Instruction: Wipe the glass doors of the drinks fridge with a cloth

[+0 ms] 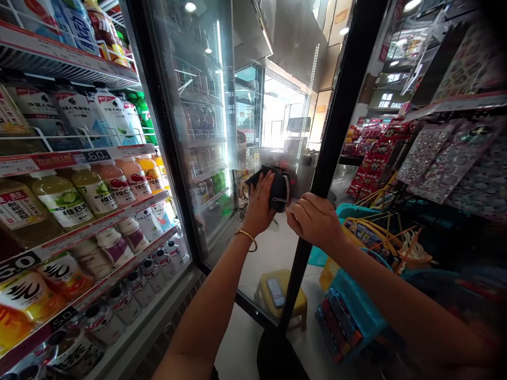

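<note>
A glass cooler door (pixel 273 248) with a black frame (pixel 336 111) stands swung out in front of me. My left hand (pixel 260 199), a gold bangle at its wrist, lies over a bunched dark cloth (pixel 279 189) at the inner side of the pane. Its fingers are partly bent over the cloth. My right hand (pixel 317 219) is closed around the outer upright of the door frame, a little right of the cloth. The glass looks hazy in its upper part and carries reflections of bottles.
Cooler shelves with drink bottles (pixel 109 184) fill the left. Beyond the glass is a yellow stool (pixel 295 295). Blue baskets (pixel 352 306) with goods stand at right, below hanging sticker packs (pixel 428 153).
</note>
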The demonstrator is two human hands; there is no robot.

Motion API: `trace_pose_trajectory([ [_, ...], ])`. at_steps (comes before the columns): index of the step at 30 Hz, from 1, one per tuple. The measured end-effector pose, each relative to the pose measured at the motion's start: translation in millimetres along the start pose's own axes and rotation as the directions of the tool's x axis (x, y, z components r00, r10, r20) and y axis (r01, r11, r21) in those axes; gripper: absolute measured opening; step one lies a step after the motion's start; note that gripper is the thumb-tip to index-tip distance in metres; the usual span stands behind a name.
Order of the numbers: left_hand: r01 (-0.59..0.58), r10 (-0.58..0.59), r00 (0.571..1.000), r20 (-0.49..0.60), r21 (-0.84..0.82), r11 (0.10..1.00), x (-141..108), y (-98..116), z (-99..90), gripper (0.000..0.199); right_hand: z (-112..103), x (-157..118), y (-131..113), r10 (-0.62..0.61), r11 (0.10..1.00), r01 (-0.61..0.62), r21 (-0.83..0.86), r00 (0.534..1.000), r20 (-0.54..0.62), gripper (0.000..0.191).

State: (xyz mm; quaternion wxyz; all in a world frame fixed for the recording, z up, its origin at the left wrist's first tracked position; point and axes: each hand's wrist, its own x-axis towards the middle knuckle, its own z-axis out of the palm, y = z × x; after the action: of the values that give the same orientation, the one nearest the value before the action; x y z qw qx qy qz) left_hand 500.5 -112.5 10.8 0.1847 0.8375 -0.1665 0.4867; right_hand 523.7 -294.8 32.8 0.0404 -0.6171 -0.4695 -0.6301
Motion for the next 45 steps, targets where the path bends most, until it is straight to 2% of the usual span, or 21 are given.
trace_pose_trajectory([
  [3, 0.095, -0.098, 0.993, -0.073, -0.043, 0.995, -13.1, -9.1, 13.9, 0.073, 8.9, -4.8, 4.2, 0.002, 0.999, 0.0, -0.041, 0.999, 0.032, 0.03],
  [6, 0.146, -0.151, 0.986, -0.063, -0.079, 0.986, -21.0, -11.6, 24.1, 0.073, 18.9, -10.0, 11.1, 0.062, 0.997, -0.067, 0.038, 0.992, 0.113, 0.033],
  [9, 0.114, -0.115, 0.993, -0.006, -0.075, 0.991, -17.3, -9.2, 27.1, 0.075, 27.4, -14.5, 18.9, 0.108, 0.984, -0.131, 0.119, 0.977, 0.181, 0.034],
  [11, 0.061, -0.059, 0.998, 0.036, -0.054, 0.997, -10.5, -8.0, 27.1, 0.075, 32.3, -17.2, 23.4, 0.123, 0.979, -0.151, 0.14, 0.975, 0.186, 0.035],
  [16, -0.01, 0.011, 0.997, 0.072, -0.014, 1.0, 3.3, -12.9, 32.3, 0.067, 44.7, -23.1, 33.8, 0.085, 0.99, -0.099, 0.098, 0.987, 0.136, 0.035],
  [22, -0.075, 0.073, 0.996, 0.058, 0.032, 0.997, 17.8, -16.0, 48.9, 0.063, 59.7, -26.2, 47.4, -0.056, 0.998, 0.057, 0.017, 0.996, -0.064, 0.031],
  [26, -0.196, 0.18, 0.975, 0.133, 0.119, 0.973, 42.6, -12.8, 56.5, 0.061, 68.9, -27.3, 53.9, -0.038, 0.999, 0.041, 0.036, 0.997, -0.071, 0.03],
  [29, -0.233, 0.212, 0.969, 0.129, 0.174, 0.957, 61.5, -17.0, 56.9, 0.062, 76.0, -28.5, 57.4, -0.051, 0.999, 0.051, -0.004, 0.995, -0.082, 0.026],
  [31, -0.175, 0.163, 0.984, 0.075, 0.195, 0.965, 68.8, -24.8, 55.6, 0.065, 81.0, -29.3, 59.9, -0.051, 0.999, 0.049, -0.017, 0.995, -0.083, 0.026],
  [33, -0.055, 0.06, 0.998, -0.017, 0.202, 0.978, 69.1, -34.7, 54.8, 0.069, 85.5, -30.1, 62.6, -0.036, 0.999, 0.035, -0.018, 0.997, -0.072, 0.028],
  [36, 0.124, -0.099, 0.984, -0.146, 0.173, 0.977, 55.4, -47.3, 58.6, 0.074, 90.4, -30.8, 65.5, -0.018, 1.0, 0.017, -0.007, 0.998, -0.066, 0.031],
  [38, 0.169, -0.142, 0.976, -0.167, 0.156, 0.973, 40.5, -50.1, 64.9, 0.074, 91.8, -30.9, 65.8, -0.015, 1.0, 0.015, -0.002, 0.998, -0.069, 0.032],
  [40, 0.14, -0.121, 0.985, -0.121, 0.163, 0.977, 27.7, -47.6, 72.2, 0.072, 91.7, -30.7, 64.5, -0.01, 1.0, 0.01, -0.001, 0.998, -0.068, 0.031],
  [42, 0.038, -0.035, 0.999, -0.021, 0.188, 0.982, 23.2, -40.5, 77.3, 0.069, 90.4, -30.5, 62.1, -0.001, 1.0, 0.001, 0.0, 0.998, -0.064, 0.028],
  [45, -0.128, 0.107, 0.989, 0.104, 0.219, 0.967, 39.7, -25.7, 75.4, 0.063, 87.1, -29.5, 58.2, 0.011, 1.0, -0.011, 0.005, 0.997, -0.073, 0.024],
])
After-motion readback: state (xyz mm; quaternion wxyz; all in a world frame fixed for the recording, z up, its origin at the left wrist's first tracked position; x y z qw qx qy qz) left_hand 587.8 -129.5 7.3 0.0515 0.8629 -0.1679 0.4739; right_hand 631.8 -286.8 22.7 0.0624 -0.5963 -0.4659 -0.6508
